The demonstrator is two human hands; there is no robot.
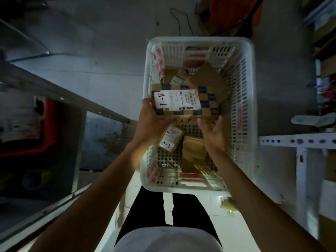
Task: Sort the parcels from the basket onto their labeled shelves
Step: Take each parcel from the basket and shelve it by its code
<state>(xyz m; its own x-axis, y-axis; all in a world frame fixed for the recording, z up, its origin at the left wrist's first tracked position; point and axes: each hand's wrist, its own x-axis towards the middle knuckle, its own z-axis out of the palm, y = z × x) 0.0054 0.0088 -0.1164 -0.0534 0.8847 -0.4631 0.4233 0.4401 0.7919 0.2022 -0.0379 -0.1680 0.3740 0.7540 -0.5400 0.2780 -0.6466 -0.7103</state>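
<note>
A cardboard parcel (185, 104) with blue checkered tape and a white label reading "A-1" is held over the middle of a white perforated basket (249, 110). It is gripped at its 9 o'clock edge by the left hand (151, 120), whose fingers are curled round that edge beside the label. The right hand (214, 131) is seen at the parcel's 5 o'clock corner with fingers spread and loosely bent; whether they press the box or are just beside it cannot be told, as that part is blurred.

Below the held parcel, toward 6 o'clock inside the basket, a smaller box (171, 140) also marked "A-1" lies tilted on the basket floor, partly hidden by the left wrist. Just at its 3 o'clock side a plain brown carton (192, 155) is seen. At 12 o'clock in the basket another brown box (209, 79) leans against the far wall, with a small labelled parcel (180, 77) at its 9 o'clock side.

The basket stands on a pale floor (109, 84). At 9 o'clock of the basket a grey metal frame (60, 95) runs diagonally, and a red crate (47, 124) is seen beyond it. At 3 o'clock a white perforated shelf upright (298, 142) and stacked shelves (325, 51) with blurred goods are visible. At 6 o'clock the person's dark trousers (183, 211) are seen.
</note>
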